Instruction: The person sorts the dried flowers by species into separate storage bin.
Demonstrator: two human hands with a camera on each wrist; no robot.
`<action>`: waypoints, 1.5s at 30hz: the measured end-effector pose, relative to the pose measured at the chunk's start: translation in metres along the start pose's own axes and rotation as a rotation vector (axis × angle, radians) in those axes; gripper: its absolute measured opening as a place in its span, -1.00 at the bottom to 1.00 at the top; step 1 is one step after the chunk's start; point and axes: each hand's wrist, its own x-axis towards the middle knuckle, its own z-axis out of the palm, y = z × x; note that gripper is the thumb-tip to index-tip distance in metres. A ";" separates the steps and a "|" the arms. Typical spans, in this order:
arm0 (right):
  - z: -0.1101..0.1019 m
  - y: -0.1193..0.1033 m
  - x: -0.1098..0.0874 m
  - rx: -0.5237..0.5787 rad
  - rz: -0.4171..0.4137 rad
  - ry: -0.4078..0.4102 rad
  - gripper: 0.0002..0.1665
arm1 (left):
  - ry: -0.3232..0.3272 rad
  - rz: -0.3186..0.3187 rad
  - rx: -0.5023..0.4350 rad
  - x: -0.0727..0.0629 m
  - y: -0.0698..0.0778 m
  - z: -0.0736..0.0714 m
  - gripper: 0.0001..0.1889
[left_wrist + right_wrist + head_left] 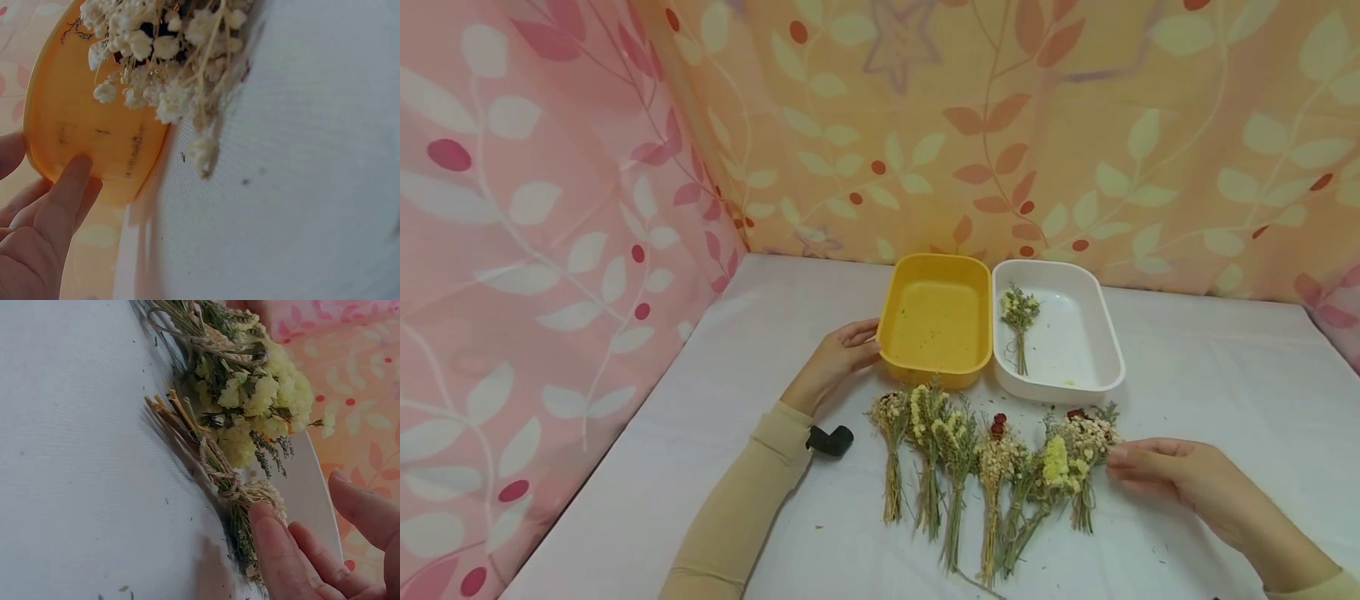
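My left hand lies against the left side of a yellow plastic tub, fingers fairly straight. One fingertip rests on the tub's outer wall in the left wrist view. At the right end of a row of dried flower bouquets, my right hand has its fingertips right at the last bouquet, which has pale small blooms and a dark red one. In the right wrist view, the thumb stands well apart from the fingers, which overlap that bouquet's flower heads. Twine ties its stems.
Beside the yellow tub stands a white tub with one small yellow bouquet inside. Several tied bouquets lie in front of the tubs, among them one with red roses. A black pipe-shaped object shows by the left wrist. Patterned curtains enclose the table.
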 end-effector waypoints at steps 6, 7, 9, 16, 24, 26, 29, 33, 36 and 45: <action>0.005 0.010 0.001 0.126 0.028 -0.059 -0.64 | -0.006 0.005 -0.016 -0.001 0.001 0.000 -0.42; 0.006 0.011 0.001 0.144 0.033 -0.069 -0.65 | -0.007 0.004 -0.019 -0.002 0.001 0.000 -0.41; 0.007 0.015 0.002 0.177 0.041 -0.089 -0.66 | -0.008 0.002 -0.025 -0.002 0.002 0.000 -0.41; 0.011 0.023 0.007 0.307 0.076 -0.147 -0.70 | -0.013 0.008 -0.022 -0.004 0.002 0.000 -0.42; 0.020 0.022 0.013 0.309 0.127 -0.114 -0.75 | 0.004 0.002 -0.015 -0.004 0.001 0.001 -0.42; 0.022 0.021 0.014 0.304 0.131 -0.098 -0.74 | 0.005 0.000 -0.015 -0.004 0.001 0.001 -0.42; 0.026 0.018 0.016 0.291 0.135 -0.065 -0.74 | 0.012 -0.007 -0.016 -0.004 0.001 0.001 -0.42; 0.032 0.014 0.017 0.255 0.141 -0.006 -0.74 | 0.018 -0.012 -0.015 -0.003 0.001 0.001 -0.43; 0.034 0.011 0.018 0.245 0.143 0.028 -0.74 | 0.011 -0.009 -0.023 -0.002 0.001 0.001 -0.42; 0.036 0.012 0.018 0.258 0.155 0.070 -0.73 | -0.002 0.001 -0.012 -0.002 0.001 0.002 -0.44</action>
